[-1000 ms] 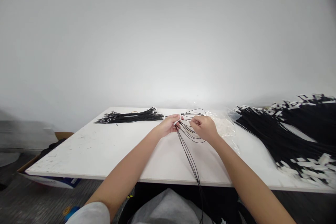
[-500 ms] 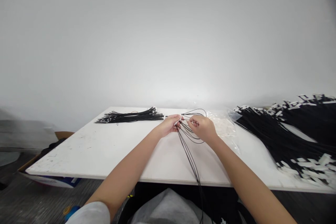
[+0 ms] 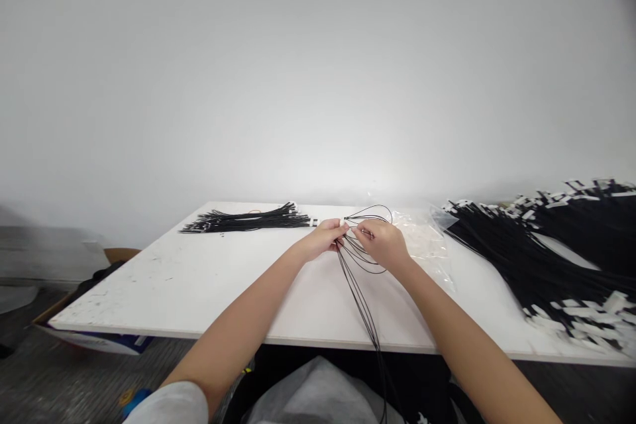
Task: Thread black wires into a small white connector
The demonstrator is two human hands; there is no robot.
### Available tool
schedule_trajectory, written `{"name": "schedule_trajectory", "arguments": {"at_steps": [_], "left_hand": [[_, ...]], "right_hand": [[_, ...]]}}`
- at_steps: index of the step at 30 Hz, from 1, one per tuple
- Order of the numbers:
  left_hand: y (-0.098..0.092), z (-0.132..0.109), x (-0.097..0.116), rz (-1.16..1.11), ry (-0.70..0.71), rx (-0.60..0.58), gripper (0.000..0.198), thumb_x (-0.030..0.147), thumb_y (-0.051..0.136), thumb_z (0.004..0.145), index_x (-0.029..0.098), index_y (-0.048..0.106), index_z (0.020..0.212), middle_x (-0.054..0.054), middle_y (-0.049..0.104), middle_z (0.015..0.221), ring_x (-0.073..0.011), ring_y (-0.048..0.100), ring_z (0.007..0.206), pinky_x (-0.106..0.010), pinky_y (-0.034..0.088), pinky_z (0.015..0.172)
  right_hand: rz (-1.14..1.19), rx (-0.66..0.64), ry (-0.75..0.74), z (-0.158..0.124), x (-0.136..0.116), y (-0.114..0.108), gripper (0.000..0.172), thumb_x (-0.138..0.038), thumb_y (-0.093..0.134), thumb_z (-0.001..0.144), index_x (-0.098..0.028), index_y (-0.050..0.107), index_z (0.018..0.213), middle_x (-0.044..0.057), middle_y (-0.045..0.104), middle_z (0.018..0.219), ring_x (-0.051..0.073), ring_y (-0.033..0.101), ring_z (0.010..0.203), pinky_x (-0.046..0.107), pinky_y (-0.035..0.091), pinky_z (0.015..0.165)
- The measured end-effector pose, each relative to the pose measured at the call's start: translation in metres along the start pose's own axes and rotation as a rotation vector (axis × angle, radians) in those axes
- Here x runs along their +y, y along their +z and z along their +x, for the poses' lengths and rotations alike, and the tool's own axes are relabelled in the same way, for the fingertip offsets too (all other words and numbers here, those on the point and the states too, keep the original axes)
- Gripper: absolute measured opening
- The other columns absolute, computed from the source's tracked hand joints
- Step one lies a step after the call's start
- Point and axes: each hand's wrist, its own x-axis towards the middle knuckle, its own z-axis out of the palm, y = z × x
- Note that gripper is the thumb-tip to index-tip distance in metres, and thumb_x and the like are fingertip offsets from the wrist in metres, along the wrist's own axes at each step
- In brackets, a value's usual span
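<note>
Fingers of my left hand are closed around a small white connector from which several thin black wires come out. Some of those wires loop to the right, and others hang down over the table's front edge. My right hand pinches at the wires just right of the connector; its fingertips partly hide the exact spot they grip. Left of my left hand lies a bundle of black cables with small white ends.
A clear plastic bag with pale pieces lies right of my right hand. Large piles of black cables with white connectors cover the right end of the white table. A cardboard box stands on the floor at left.
My left hand's thumb and fingers have shifted slightly on the white connector. My right hand stays at the wires with barely any movement.
</note>
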Motion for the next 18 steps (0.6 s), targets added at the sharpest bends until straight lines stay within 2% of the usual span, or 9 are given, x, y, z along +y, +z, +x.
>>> {"name": "schedule_trajectory", "arguments": {"at_steps": [18], "left_hand": [[0.0056,-0.0017,0.0,0.059,0.025,0.01,0.041,0.054,0.059,0.069,0.016,0.043,0.075,0.006,0.035,0.062,-0.0045,0.04,0.051,-0.022,0.036,0.053]], "right_hand": [[-0.006,0.01,-0.069,-0.0007,-0.0014,0.005,0.024,-0.029,0.047,0.084,-0.019,0.057,0.065,0.0,0.059,0.064,0.01,0.049,0.06,0.022,0.026,0.052]]}}
